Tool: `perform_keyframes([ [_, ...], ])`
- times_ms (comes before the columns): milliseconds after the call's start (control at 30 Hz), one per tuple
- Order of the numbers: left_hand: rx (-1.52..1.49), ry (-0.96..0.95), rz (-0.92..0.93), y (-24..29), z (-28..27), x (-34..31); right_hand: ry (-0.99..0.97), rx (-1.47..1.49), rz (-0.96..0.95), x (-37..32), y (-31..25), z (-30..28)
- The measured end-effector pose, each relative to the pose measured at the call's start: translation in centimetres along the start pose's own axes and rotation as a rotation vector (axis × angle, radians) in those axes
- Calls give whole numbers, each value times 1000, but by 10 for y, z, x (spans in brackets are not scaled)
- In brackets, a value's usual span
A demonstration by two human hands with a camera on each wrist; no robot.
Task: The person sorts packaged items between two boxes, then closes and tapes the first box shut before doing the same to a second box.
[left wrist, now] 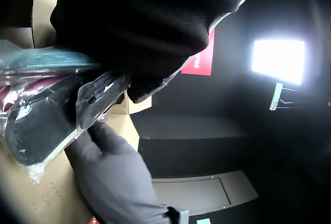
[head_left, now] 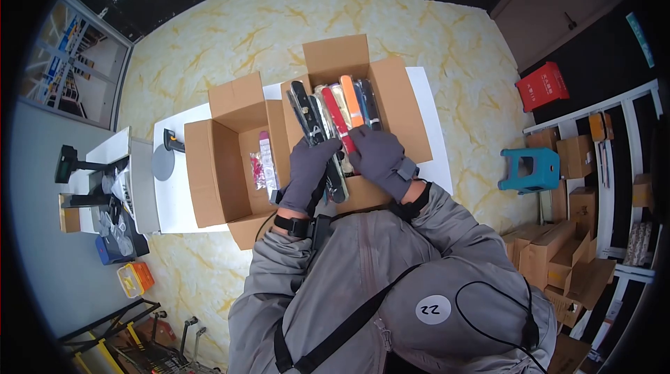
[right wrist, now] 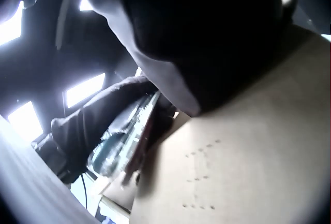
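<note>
My gloved left hand grips a bundle of long, flat dark pieces with rounded ends, the dark packets, wrapped in clear plastic. In the left wrist view, a dark rounded packet and a pale blue one stick out beside this hand. My gloved right hand pinches the near end of a long red packet, its other fingers curled down and partly hidden. Close beyond it stands an orange packet. More wrapped pieces fill the right-hand cardboard box under both hands.
Left of it stands another open cardboard box with a few small plastic packets inside. Both boxes sit on a white table, where a handheld scanner lies at left. A teal stool and stacked cartons are at right.
</note>
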State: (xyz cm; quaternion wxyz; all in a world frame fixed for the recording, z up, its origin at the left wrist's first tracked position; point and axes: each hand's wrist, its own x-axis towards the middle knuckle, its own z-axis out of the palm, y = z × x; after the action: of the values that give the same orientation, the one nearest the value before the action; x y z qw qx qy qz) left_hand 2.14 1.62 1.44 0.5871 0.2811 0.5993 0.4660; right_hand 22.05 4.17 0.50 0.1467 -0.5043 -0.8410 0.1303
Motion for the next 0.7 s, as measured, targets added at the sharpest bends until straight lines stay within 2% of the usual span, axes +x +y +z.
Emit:
perform_keyframes([
  [100, 28, 15, -48, -4, 1, 0, -87, -99, -82, -1, 7, 1],
  [233, 98, 68, 7, 4, 5, -3, -61, -84, -133, 1, 15, 6],
  [400, -106, 7, -40, 9, 10, -10, -90, -48, -203, -2, 28, 5],
  [500, -210, -25, -12, 9, 21, -16, 8, 33, -218, -4, 31, 14],
  [600, -492, -143, -81, 8, 33, -18, 32, 113, -227, -3, 38, 26],
  [700, -581, -134, -111, -5, 34, -8, 11, 111, -248, -1, 45, 20],
])
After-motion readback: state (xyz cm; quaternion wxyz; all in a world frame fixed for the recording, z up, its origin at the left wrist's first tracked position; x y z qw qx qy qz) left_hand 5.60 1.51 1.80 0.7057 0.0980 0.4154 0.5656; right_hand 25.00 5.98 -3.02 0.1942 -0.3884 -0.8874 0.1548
